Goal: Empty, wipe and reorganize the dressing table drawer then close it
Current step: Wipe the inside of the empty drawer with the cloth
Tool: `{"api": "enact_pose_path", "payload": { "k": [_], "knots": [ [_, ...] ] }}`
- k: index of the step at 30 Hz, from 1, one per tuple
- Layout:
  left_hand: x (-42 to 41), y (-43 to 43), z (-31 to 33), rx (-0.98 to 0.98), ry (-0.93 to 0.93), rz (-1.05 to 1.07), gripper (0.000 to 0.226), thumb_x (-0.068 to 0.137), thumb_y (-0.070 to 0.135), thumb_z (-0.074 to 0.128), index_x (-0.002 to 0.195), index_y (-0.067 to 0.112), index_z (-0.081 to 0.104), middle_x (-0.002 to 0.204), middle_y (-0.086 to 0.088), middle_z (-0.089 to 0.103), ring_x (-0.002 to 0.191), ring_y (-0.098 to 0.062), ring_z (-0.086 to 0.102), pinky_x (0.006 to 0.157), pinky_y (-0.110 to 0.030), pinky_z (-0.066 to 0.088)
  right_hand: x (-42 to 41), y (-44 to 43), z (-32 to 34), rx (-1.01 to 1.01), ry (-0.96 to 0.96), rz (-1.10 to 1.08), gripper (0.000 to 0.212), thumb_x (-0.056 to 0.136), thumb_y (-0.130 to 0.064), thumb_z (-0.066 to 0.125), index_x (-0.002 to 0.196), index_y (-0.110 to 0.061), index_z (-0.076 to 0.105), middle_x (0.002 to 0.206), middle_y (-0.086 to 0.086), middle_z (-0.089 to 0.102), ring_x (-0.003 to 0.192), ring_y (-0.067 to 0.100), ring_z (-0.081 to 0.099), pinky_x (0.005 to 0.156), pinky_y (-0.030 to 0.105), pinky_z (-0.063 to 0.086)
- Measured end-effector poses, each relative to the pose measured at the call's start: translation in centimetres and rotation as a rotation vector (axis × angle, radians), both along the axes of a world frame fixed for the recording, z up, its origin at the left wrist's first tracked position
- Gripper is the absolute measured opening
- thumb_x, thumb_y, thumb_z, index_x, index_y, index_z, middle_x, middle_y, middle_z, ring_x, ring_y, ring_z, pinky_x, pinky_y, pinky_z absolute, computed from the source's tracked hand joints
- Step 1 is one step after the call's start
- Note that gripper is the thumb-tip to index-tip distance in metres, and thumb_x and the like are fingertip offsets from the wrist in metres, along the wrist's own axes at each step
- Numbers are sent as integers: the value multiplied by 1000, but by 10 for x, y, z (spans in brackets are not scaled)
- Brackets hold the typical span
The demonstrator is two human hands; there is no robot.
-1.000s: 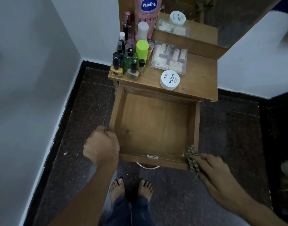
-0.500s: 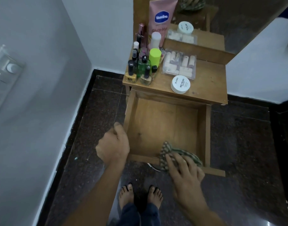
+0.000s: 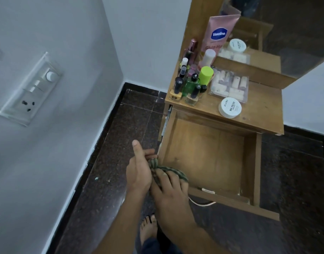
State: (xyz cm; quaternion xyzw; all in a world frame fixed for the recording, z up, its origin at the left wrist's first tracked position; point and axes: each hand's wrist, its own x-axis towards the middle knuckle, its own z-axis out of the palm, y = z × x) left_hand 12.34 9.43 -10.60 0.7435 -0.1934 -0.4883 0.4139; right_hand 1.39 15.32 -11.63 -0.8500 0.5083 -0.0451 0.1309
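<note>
Pressing down on the striped cloth (image 3: 168, 169), the right hand (image 3: 171, 193) is lying with its fingers spread flat over it at the front-left corner of the drawer (image 3: 256, 167). The cloth is stretching lengthwise along the front rim, one end under these fingers, the other reaching the left hand (image 3: 139, 173) just beside, thumb sticking up; whether that hand is gripping cloth or drawer wall, I cannot tell. The bare drawer floor is lying ahead and to the right of the right hand, so that hand is probably sitting nearer for wiping
</note>
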Motion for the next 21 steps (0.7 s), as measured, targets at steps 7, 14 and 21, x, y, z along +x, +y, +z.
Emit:
{"api": "enact_pose_path", "payload": {
  "k": [7,14,21],
  "knots": [
    [-5,3,-11,-5,122,59,85,76,93,18,102,35,74,104,12,74,104,-12,67,99,-49,52,-17,-66,8,450,-347,76,46,90,-19,42,127,-32,66,113,-8,60,104,18,54,91,38,44],
    [-18,-1,-15,-28,-273,107,87,89,76,2,129,22,58,128,-3,54,120,-24,52,105,-47,40,-37,-107,-1,447,-226,406,37,92,-38,43,103,-24,75,117,-1,48,105,21,47,88,44,46],
    [-28,-6,-24,11,-568,111,82,93,69,11,127,11,58,118,-13,57,105,-32,56,81,-37,41,-41,-125,6,272,-65,539,27,97,-26,56,122,-24,65,111,3,44,101,20,42,79,34,38]
  ]
}}
